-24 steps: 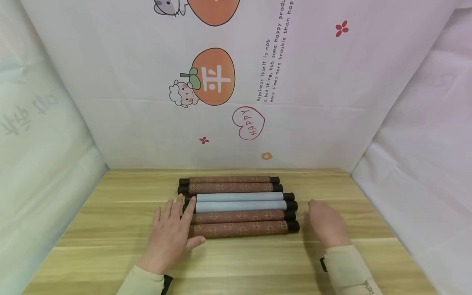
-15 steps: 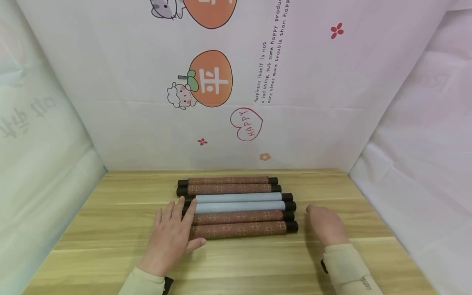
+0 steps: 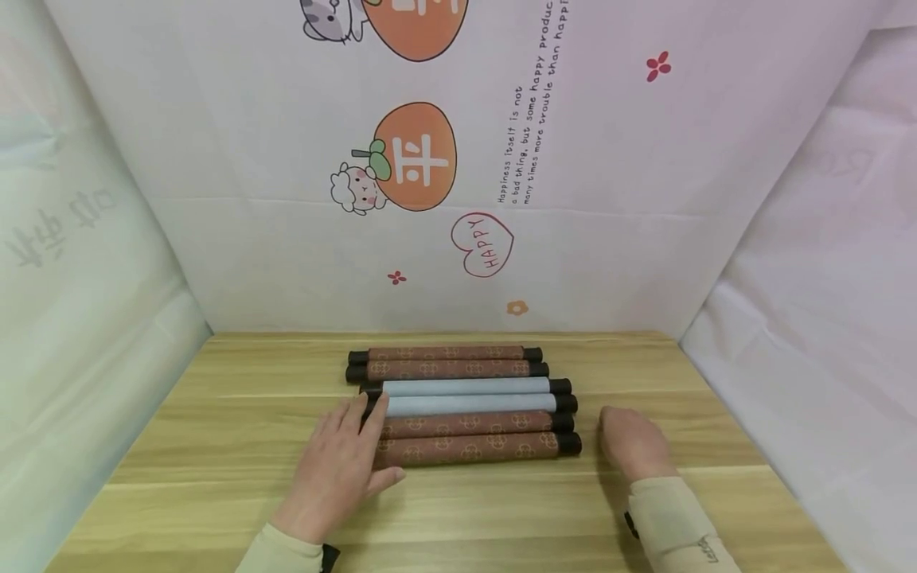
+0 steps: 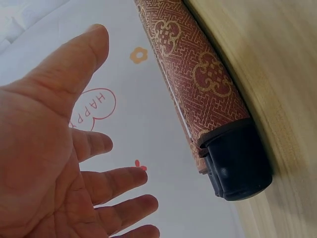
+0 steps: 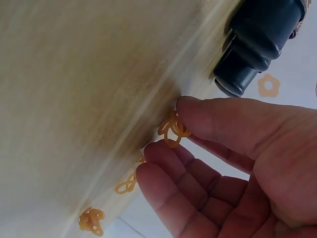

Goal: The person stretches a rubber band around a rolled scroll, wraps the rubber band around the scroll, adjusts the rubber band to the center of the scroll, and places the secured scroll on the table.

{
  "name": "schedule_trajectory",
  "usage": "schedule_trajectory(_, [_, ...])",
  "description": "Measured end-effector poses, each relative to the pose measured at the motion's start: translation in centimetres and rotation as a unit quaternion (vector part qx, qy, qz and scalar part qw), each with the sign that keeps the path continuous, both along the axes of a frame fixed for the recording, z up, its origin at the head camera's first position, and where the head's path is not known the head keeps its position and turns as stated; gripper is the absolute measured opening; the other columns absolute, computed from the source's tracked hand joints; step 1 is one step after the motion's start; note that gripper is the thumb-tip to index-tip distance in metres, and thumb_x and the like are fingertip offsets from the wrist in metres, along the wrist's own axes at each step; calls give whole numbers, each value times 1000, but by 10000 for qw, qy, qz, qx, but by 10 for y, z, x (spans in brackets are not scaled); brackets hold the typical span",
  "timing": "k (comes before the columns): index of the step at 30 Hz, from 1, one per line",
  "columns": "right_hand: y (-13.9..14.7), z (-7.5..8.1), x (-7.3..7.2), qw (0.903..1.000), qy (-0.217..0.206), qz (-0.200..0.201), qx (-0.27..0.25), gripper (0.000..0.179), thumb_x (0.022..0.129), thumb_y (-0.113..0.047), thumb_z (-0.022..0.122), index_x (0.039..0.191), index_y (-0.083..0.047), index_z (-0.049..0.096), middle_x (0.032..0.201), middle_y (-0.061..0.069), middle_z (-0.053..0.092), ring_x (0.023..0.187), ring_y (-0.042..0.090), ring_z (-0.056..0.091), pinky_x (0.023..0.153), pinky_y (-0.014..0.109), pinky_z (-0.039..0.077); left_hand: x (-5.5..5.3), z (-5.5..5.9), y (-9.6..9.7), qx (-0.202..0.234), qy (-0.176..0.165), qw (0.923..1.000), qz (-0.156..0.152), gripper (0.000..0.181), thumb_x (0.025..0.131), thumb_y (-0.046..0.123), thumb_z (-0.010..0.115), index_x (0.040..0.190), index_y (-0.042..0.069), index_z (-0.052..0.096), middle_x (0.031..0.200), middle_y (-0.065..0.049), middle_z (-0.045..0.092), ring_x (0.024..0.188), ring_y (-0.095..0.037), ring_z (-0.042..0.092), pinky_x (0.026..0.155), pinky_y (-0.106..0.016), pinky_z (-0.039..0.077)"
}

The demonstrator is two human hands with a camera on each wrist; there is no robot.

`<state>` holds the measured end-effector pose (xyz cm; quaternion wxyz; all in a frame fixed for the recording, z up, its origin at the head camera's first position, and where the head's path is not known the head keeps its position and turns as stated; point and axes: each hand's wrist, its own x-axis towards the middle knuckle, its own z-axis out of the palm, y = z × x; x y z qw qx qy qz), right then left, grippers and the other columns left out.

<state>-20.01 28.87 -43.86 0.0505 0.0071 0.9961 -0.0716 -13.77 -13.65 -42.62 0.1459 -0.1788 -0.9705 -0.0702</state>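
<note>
Several rolled scrolls lie side by side on the table: brown patterned scrolls point(image 3: 469, 448) at front and back, pale blue scrolls point(image 3: 466, 404) between them, all with black end knobs point(image 3: 569, 443). My left hand point(image 3: 333, 469) spreads over the left ends, its fingers overlapping the knobs in the head view. In the left wrist view its palm and loose fingers hold nothing, beside a brown scroll point(image 4: 198, 69). My right hand point(image 3: 635, 444) is low at the table, right of the scrolls. In the right wrist view its thumb and fingers curl round a cluster of tan rubber bands point(image 5: 173, 128).
More rubber bands lie on the table in the right wrist view, a loose bunch point(image 5: 126, 184) and a small clump point(image 5: 91, 221). White printed cloth point(image 3: 573, 263) walls off the back and both sides of the wooden table point(image 3: 487, 517).
My left hand has shifted slightly right along the scroll ends. The right hand stays at nearly the same spot, and the scrolls lie as before.
</note>
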Motion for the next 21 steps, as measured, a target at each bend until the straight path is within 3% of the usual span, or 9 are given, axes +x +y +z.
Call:
schedule_trajectory(17, [0,-3,4,10000,75,14,-6,14,92,8,54,89,-4,61,86,16,70,76,31,67,69,51,58,4,0,5,52,-226,9997,-128,97,86,61,76,156,3,44,148,-29,54,134,-49,53,112,-62,43])
schedule_trajectory(21, [1,-2,5,9996,238,67,-119,10,96,2,56,96,-1,66,91,17,71,79,32,69,71,51,59,3,0,6,10,-245,9996,-172,97,86,62,75,156,3,44,147,-29,55,133,-50,54,111,-61,45])
